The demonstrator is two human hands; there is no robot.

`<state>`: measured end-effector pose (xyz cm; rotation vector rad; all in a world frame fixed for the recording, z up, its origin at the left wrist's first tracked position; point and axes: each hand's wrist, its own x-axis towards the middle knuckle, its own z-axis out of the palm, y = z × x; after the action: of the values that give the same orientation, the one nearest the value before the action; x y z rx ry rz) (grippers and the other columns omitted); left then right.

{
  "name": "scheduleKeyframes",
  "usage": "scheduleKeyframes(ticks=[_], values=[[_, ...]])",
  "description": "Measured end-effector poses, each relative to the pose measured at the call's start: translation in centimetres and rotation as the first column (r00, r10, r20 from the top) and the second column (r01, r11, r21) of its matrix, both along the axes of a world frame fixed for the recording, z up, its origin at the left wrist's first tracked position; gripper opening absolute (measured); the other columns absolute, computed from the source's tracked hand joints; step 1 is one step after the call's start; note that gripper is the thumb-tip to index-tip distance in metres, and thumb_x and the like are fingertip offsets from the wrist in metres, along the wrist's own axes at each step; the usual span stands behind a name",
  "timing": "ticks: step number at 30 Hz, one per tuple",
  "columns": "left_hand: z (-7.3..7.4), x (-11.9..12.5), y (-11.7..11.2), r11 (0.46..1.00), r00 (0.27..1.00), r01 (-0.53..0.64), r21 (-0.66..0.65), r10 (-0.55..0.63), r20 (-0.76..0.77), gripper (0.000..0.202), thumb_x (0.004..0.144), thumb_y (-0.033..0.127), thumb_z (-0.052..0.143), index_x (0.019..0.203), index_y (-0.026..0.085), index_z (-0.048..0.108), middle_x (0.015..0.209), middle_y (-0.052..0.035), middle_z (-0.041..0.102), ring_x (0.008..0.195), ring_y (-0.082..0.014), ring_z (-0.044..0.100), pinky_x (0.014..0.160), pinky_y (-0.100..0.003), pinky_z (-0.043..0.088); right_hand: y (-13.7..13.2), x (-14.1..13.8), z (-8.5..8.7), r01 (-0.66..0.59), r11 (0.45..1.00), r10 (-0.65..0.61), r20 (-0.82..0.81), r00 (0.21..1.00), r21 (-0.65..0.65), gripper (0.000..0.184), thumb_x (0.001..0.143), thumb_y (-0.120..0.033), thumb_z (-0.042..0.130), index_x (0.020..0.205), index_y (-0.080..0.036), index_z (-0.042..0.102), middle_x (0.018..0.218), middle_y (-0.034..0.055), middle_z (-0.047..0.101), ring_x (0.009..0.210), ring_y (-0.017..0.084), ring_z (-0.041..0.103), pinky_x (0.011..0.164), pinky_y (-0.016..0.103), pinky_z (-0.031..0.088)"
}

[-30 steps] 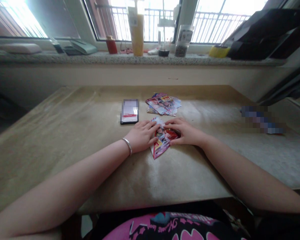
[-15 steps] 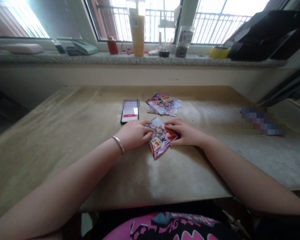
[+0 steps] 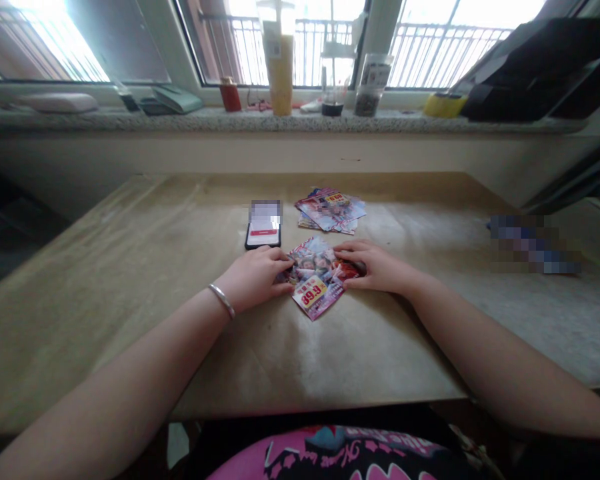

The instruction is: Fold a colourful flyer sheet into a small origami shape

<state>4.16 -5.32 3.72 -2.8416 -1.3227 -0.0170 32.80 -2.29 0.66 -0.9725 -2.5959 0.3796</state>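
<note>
Printed leaflet (image 3: 317,280) lies at frame centre on the table (image 3: 380,353). Your left hand (image 3: 259,275) touches its left edge, your right hand (image 3: 377,267) its right; thumbs and fingers parted, cannot tell if pinching. Phone (image 3: 263,233) just above.

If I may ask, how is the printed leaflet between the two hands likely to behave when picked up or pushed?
The leaflet is probably light and rather floppy, as it looks like thin paper. Pushed, it may slide across the table rather than roll or tip, since it lies low and broad.
</note>
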Motion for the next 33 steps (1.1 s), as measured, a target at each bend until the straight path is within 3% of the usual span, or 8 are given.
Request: scheduleKeyframes(ticks=[7,11,16,18,22,27,33], values=[[0.8,-0.9,0.0,0.990,0.986,-0.135,-0.034,0.131,-0.108,0.031,0.086,0.046,0.056,0.104,0.025,0.072,0.097,-0.0059,0.066,0.085,-0.0202,0.061,0.073,-0.029,0.047,0.0,0.2,-0.1,0.053,0.998,-0.053,-0.007,0.999,0.020,0.042,0.079,-0.038,0.067,0.115,-0.018,0.069,0.121,0.0137,0.064,0.112,0.029,0.058,0.099,0.045,0.046],[1.4,-1.1,-0.3,0.988,0.976,-0.157,0.000,0.155,-0.153,0.026,0.087,0.040,0.055,0.093,0.026,0.075,0.088,-0.0052,0.068,0.080,-0.0203,0.062,0.066,-0.028,0.044,-0.1,0.2,0.0,0.033,0.999,-0.033,-0.017,0.999,0.016,0.036,0.079,-0.035,0.067,0.112,-0.021,0.070,0.121,0.0119,0.064,0.111,0.027,0.059,0.098,0.043,0.047],[1.7,-0.7,-0.6,0.984,0.969,-0.165,0.065,0.174,-0.173,0.037,0.092,0.038,0.044,0.082,0.020,0.075,0.081,-0.0069,0.068,0.076,-0.0209,0.062,0.064,-0.030,0.043,-0.4,-0.1,0.1,-0.049,0.998,0.052,-0.071,0.996,0.050,0.027,0.079,-0.027,0.068,0.105,-0.023,0.073,0.122,0.0106,0.063,0.115,0.026,0.055,0.101,0.045,0.043],[1.4,-0.7,-0.5,0.982,0.971,-0.173,0.077,0.183,-0.157,0.035,0.092,0.041,0.046,0.085,0.020,0.074,0.081,-0.0069,0.067,0.077,-0.0218,0.063,0.065,-0.030,0.044,-0.5,-0.1,0.1,-0.087,0.996,0.090,-0.071,0.993,0.037,0.026,0.079,-0.027,0.068,0.104,-0.022,0.073,0.121,0.0108,0.063,0.114,0.025,0.056,0.100,0.044,0.044],[0.3,-0.8,-0.2,0.982,0.982,-0.168,0.091,0.176,-0.076,0.032,0.089,0.043,0.054,0.110,0.023,0.068,0.093,-0.0068,0.067,0.087,-0.0233,0.062,0.073,-0.032,0.047,-0.6,0.0,0.3,-0.165,0.986,0.163,-0.076,0.984,-0.019,0.030,0.078,-0.034,0.070,0.105,-0.021,0.072,0.120,0.0113,0.063,0.110,0.024,0.059,0.096,0.041,0.047],[-0.4,-1.0,0.4,0.991,0.991,-0.132,0.027,0.132,0.007,0.031,0.090,0.037,0.052,0.113,0.021,0.067,0.104,-0.0079,0.064,0.094,-0.0219,0.060,0.083,-0.032,0.048,-0.5,0.0,0.4,-0.209,0.976,0.213,-0.096,0.972,0.055,0.027,0.076,-0.032,0.073,0.102,-0.023,0.073,0.119,0.0097,0.064,0.117,0.026,0.054,0.101,0.045,0.043],[-0.8,-1.3,0.7,0.995,0.993,-0.100,0.024,0.098,0.060,0.031,0.092,0.031,0.048,0.115,0.020,0.065,0.104,-0.0084,0.063,0.095,-0.0207,0.059,0.085,-0.032,0.048,-0.7,-0.4,0.4,-0.234,0.971,0.237,-0.096,0.967,0.048,0.018,0.081,-0.030,0.067,0.097,-0.023,0.073,0.107,0.0076,0.068,0.099,0.020,0.062,0.089,0.038,0.050]])
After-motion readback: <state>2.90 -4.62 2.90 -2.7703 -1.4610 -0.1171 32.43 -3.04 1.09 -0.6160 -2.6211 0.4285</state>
